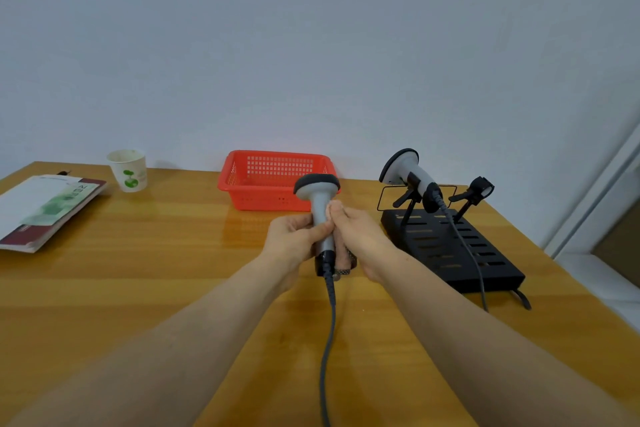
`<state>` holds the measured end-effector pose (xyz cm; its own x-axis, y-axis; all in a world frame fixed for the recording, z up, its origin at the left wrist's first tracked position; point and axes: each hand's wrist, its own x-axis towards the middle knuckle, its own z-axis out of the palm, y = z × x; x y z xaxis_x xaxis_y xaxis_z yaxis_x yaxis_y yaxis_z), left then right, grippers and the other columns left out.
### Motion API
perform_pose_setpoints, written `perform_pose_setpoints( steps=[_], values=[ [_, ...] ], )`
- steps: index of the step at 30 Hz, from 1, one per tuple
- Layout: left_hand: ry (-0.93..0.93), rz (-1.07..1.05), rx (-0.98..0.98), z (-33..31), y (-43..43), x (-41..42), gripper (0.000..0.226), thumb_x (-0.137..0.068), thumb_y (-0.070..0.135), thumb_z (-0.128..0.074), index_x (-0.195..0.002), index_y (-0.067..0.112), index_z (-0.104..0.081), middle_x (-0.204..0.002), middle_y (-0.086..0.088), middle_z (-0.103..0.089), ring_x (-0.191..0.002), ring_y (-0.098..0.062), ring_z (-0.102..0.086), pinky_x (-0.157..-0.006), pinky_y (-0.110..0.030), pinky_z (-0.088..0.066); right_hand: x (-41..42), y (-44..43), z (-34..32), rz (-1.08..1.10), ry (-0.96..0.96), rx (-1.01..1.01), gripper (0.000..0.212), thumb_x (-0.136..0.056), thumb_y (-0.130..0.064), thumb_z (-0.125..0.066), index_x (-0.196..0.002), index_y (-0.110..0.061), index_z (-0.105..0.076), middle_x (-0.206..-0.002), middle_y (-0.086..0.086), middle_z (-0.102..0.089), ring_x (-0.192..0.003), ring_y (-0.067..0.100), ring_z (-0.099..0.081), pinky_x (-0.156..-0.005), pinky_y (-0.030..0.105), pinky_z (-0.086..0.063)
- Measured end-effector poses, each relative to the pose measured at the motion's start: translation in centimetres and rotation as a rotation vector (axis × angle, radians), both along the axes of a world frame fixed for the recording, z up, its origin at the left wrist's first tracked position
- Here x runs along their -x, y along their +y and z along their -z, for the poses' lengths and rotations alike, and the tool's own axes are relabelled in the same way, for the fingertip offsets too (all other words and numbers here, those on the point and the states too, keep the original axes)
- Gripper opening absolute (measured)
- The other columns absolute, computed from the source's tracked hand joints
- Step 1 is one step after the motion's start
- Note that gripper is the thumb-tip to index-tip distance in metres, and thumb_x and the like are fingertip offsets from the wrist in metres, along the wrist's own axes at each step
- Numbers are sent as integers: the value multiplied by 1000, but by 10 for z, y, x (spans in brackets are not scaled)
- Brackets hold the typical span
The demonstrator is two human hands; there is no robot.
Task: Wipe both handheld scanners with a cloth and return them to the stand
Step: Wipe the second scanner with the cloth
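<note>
Booklet and cup far left, basket behind the held scanner, stand at right, second scanner on it

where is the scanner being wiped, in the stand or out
Out: left hand grips the scanner above the table, apart from the stand; right hand holds cloth.

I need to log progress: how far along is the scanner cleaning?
Done: one grey corded scanner sits in a cradle of the black slotted stand; whether it was wiped cannot be told. In hand: the left hand grips the second grey scanner while the right hand presses a pinkish cloth to its handle. Left: finish wiping, then set it in the stand's empty cradle.
</note>
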<state>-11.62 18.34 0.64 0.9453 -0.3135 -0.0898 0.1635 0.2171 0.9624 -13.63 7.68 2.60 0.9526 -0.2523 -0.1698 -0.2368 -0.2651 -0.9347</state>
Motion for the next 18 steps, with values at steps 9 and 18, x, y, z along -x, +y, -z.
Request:
perform_pose_setpoints(
  steps=[9,18],
  values=[
    [202,-189,137,-1,3,-14,23,-81,0,-68,-103,-8,-64,-88,-17,-69,-72,-23,-67,-69,-33,-59,20,-7,8,-120,-103,-10,28,-95,-33,-51,-93,-12,-69,-95,6,-69,-93,17,-63,-80,28,-50],
    [368,-269,150,-3,-9,-24,37,-70,1,-78,-99,-12,-61,-86,-22,-67,-62,-26,-64,-50,-35,-57,23,11,12,48,-399,615,23,-84,-31,-66,-83,-21,-45,-90,-5,-48,-79,13,-46,-56,18,-33]
  ],
)
